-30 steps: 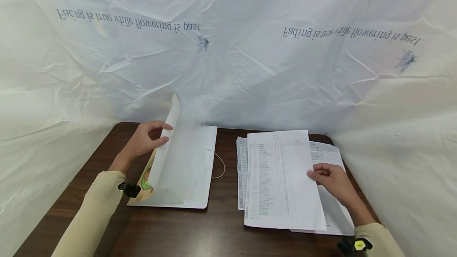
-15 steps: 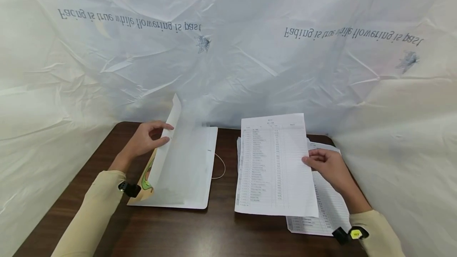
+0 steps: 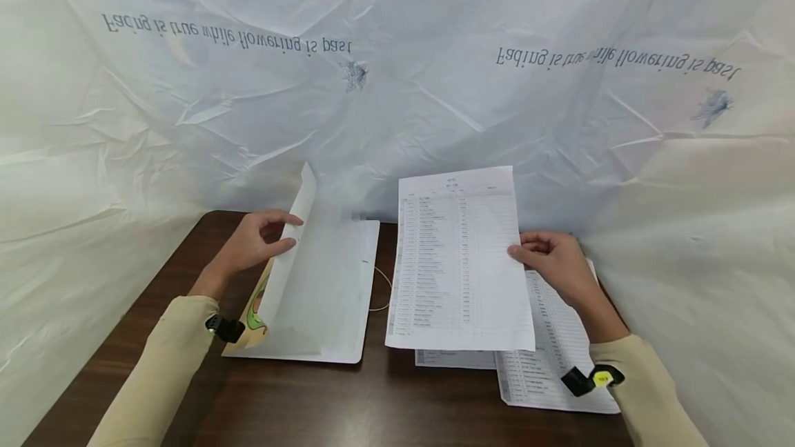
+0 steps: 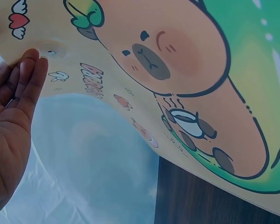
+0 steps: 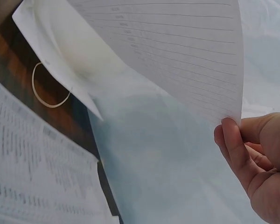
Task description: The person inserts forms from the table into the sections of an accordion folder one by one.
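Note:
My left hand (image 3: 253, 243) pinches the edge of the raised cover (image 3: 286, 261) of a white-lined file folder (image 3: 338, 295) on the table's left. In the left wrist view, the cover's outside (image 4: 191, 51) shows a cartoon animal with a cup. My right hand (image 3: 555, 264) pinches the right edge of a printed sheet (image 3: 456, 261) between thumb and fingers. That sheet is lifted above the other papers, its upper part over the table's back edge. In the right wrist view, its ruled lines (image 5: 191, 51) show faintly above my fingers.
Printed papers (image 3: 553, 357) lie on the right of the dark wooden table (image 3: 397, 405); another paper (image 3: 456, 359) shows under the lifted sheet. A thin pale loop (image 3: 384, 299) sticks out from the folder's right edge. White plastic sheeting (image 3: 397, 116) hangs behind and at both sides.
My right hand has raised the printed sheet off the other papers and moved it left and away from me, toward the folder. The left hand stays still on the cover.

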{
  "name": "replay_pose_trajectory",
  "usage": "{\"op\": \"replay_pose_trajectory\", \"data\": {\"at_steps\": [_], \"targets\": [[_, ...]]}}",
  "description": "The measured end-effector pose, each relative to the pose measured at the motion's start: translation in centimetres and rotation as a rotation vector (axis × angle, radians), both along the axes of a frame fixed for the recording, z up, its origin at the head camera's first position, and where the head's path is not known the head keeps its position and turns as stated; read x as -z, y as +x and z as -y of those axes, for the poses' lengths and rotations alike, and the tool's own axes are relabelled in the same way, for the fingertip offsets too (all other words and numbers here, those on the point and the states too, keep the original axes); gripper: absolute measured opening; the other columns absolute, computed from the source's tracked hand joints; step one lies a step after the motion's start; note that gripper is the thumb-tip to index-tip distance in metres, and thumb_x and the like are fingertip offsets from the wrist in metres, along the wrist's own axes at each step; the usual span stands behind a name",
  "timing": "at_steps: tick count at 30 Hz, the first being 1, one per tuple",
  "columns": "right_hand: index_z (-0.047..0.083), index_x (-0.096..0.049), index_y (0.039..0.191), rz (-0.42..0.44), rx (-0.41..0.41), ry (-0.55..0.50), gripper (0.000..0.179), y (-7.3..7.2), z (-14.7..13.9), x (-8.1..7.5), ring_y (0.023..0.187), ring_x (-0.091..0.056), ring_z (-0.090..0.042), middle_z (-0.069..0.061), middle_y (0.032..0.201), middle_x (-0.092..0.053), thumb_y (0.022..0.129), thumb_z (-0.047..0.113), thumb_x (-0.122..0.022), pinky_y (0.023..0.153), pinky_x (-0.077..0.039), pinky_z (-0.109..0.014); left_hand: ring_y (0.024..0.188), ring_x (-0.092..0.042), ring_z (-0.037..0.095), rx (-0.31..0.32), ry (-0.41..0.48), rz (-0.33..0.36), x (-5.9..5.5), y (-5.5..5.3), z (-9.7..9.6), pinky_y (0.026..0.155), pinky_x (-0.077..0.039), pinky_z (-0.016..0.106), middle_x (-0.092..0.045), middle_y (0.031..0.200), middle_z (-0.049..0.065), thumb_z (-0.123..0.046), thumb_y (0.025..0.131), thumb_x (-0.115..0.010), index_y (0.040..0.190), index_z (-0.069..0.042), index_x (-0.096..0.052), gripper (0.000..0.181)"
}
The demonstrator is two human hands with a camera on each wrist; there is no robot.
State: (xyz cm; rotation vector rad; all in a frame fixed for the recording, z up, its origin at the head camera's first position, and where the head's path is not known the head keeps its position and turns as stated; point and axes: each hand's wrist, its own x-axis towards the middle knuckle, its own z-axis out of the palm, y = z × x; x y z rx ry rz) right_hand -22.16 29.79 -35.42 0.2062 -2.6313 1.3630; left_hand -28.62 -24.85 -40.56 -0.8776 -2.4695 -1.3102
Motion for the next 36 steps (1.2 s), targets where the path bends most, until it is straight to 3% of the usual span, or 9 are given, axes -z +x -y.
{"op": "replay_pose_trajectory", "data": {"at_steps": [11,18,27,36], "targets": [[-0.004,-0.068,0.115,0.037,-0.036,-0.03,0.04,-1.5,2.5,-2.1,0.084,-0.068,-0.012,-0.012,0.097,-0.072,0.093,0.029,-0.077,0.073,-0.058,-0.027,0.097,-0.062,0.016,0.016,0.011,0.009,0.1,0.0,-0.2,0.084,-0.049,0.016,-0.069,0.12,0.016,-0.005,0.091,-0.073,0.121,-0.002,-0.071,0.031],[-0.005,-0.066,0.119,0.062,-0.064,-0.12,0.043,-2.4,4.6,-3.4,0.086,-0.07,-0.012,-0.006,0.096,-0.072,0.093,0.027,-0.077,0.076,-0.058,-0.027,0.088,-0.059,0.017,0.02,0.015,0.0,0.2,-0.2,-0.2,0.079,-0.05,0.021,-0.069,0.117,0.016,-0.004,0.09,-0.074,0.121,-0.002,-0.071,0.031],[-0.006,-0.067,0.119,0.06,-0.111,-0.184,0.039,-3.7,8.0,-4.0,0.084,-0.072,-0.014,-0.015,0.1,-0.071,0.093,0.021,-0.077,0.078,-0.06,-0.036,0.087,-0.058,0.016,0.007,0.006,0.004,0.3,-0.4,-0.3,0.076,-0.049,0.018,-0.069,0.117,0.015,-0.005,0.09,-0.075,0.121,-0.001,-0.07,0.031],[-0.006,-0.068,0.117,0.065,-0.146,-0.207,0.034,-4.7,11.3,-3.9,0.081,-0.072,-0.016,-0.017,0.098,-0.072,0.092,0.015,-0.076,0.072,-0.06,-0.032,0.078,-0.054,0.018,-0.003,-0.004,-0.008,0.1,-0.2,-0.4,0.066,-0.046,0.025,-0.066,0.104,0.013,-0.006,0.089,-0.075,0.12,0.0,-0.07,0.031]]}}
